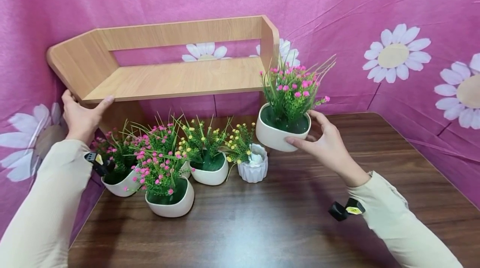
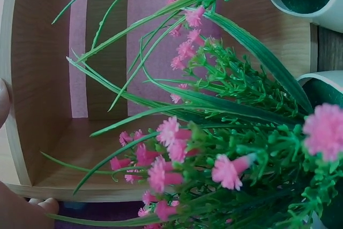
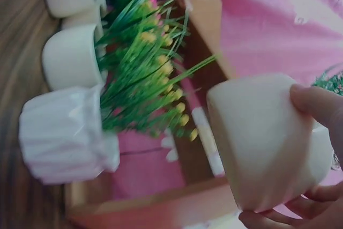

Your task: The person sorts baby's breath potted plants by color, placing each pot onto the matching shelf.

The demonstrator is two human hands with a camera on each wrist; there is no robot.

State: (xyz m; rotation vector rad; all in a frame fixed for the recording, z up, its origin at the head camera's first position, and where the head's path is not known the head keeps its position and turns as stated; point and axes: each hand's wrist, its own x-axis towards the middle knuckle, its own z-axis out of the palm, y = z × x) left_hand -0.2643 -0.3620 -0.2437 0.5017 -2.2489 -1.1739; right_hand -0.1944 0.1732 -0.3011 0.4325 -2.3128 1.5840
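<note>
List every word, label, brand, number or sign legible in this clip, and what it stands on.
No text is readable in any view.
Yellow label at the right wrist, on a black device: too small to read.
A similar yellow patch at the left wrist: also too small to read.

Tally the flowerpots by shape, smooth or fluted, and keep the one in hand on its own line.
Smooth white pots on the table: 4, one mostly hidden behind the front pot
Smooth white pot in the right hand: 1
Fluted white pot: 1
Total: 6
</note>
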